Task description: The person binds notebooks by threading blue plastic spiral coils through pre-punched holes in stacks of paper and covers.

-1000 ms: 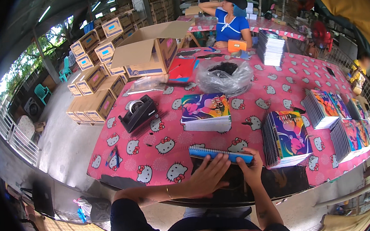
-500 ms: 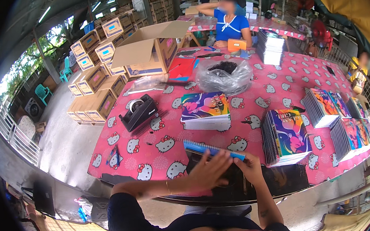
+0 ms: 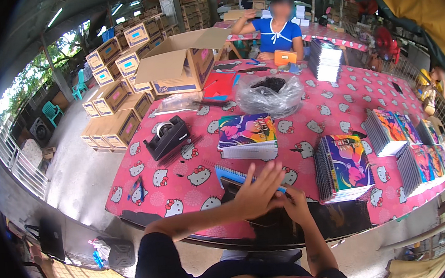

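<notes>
A blue-edged spiral notebook [image 3: 227, 176] is in front of me at the near side of the table, its wire coil along the upper edge. Across it lies my left hand [image 3: 259, 193], flat with fingers stretched out, hiding much of the notebook. My right hand [image 3: 295, 205] has its fingers closed at the notebook's right end, near the blue corner; the fingertips are partly covered by my left hand. Just beyond stands a stack of colourful-covered notebooks [image 3: 247, 131]. To the right is a taller stack of spiral notebooks [image 3: 345, 165].
On the pink patterned table sit a black tape dispenser [image 3: 168, 137], a clear plastic bag with black contents [image 3: 269, 95] and an open carton [image 3: 179, 71]. More notebook stacks [image 3: 388, 130] stand at right. Across the table, a person in blue [image 3: 278, 33] sits near an orange box [image 3: 284, 57].
My left hand has lifted slightly and moved up over the notebook, fingers more upright. The notebook's left end has shifted a little. The person opposite has lowered the raised arm somewhat.
</notes>
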The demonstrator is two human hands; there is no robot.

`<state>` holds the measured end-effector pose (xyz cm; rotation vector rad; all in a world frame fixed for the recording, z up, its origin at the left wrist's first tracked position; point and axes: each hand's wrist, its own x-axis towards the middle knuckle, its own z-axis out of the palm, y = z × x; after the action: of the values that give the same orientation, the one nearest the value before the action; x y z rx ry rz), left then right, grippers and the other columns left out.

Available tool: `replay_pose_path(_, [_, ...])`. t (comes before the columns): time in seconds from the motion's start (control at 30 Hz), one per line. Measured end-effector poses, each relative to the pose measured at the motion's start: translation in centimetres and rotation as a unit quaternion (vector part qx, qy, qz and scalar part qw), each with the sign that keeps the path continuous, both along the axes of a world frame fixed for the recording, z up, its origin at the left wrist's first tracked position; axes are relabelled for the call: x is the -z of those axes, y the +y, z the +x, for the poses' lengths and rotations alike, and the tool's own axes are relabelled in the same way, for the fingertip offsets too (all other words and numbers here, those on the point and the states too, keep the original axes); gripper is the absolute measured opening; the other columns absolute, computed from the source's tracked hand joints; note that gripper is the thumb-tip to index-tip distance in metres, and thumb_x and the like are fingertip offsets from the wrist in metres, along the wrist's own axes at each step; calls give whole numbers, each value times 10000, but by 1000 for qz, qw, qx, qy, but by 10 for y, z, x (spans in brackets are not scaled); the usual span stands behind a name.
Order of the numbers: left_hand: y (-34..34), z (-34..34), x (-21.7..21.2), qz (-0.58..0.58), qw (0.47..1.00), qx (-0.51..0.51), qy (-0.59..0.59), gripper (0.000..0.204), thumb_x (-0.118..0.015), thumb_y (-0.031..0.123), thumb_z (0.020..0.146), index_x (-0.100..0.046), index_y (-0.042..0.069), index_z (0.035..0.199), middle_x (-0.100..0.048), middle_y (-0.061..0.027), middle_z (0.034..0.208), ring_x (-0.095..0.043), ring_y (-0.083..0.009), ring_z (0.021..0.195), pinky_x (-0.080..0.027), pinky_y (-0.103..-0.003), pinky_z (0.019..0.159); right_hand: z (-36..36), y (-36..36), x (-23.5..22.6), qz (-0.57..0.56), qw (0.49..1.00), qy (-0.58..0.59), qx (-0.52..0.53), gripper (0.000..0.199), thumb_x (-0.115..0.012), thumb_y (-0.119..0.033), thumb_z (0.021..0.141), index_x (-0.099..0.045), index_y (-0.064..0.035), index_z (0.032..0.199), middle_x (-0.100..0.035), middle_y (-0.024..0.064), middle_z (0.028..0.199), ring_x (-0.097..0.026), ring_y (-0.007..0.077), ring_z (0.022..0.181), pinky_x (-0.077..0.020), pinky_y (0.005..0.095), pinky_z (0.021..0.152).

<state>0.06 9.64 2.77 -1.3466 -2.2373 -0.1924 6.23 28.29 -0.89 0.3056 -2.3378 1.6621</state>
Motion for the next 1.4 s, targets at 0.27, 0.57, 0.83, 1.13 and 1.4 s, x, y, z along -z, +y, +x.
replay_pose_path(0.27, [-5,7,5,10,998,32,-51,823,-496,606,962,-428,-12,1502,-378,-199,1601,-314,-340,1511,-191,-606,1194,6,-15,-11,-21,994,89,61,315,-695,13,902,-678,-15,1215,-716,132,1056,-679,183,842,-514,284,687])
replay_pose_path(0.57, [-11,-13,-20,125,980,86,-129,257,-658,255,972,-658,86,1165,-711,-69,984,-688,-250,982,-240,-579,1200,11,-12,-25,-35,992,65,104,220,-737,-28,911,-739,-1,1130,-758,90,924,-662,86,774,-522,238,692])
replay_pose_path(0.83, [-9,-14,-18,141,976,101,-130,185,-689,220,951,-678,98,1090,-692,-63,913,-672,-242,856,-302,-545,1178,2,18,-41,-49,999,-20,3,127,-702,-2,901,-711,31,1023,-738,92,871,-710,114,795,-570,274,708])
replay_pose_path(1.13, [-10,-5,-16,119,987,78,-72,301,-721,153,891,-657,53,1168,-683,-86,1049,-639,-272,944,-480,-418,863,-4,-7,-50,130,979,75,136,77,-718,-9,842,-663,-3,895,-697,127,828,-715,246,722,-557,323,648])
replay_pose_path(1.4, [-6,-12,-12,141,979,108,-104,326,-709,94,864,-649,48,1181,-692,-112,1059,-655,-293,967,-487,-434,863,13,-16,-24,140,952,179,206,163,-758,-88,873,-714,-29,1019,-717,151,895,-700,330,797,-544,422,732])
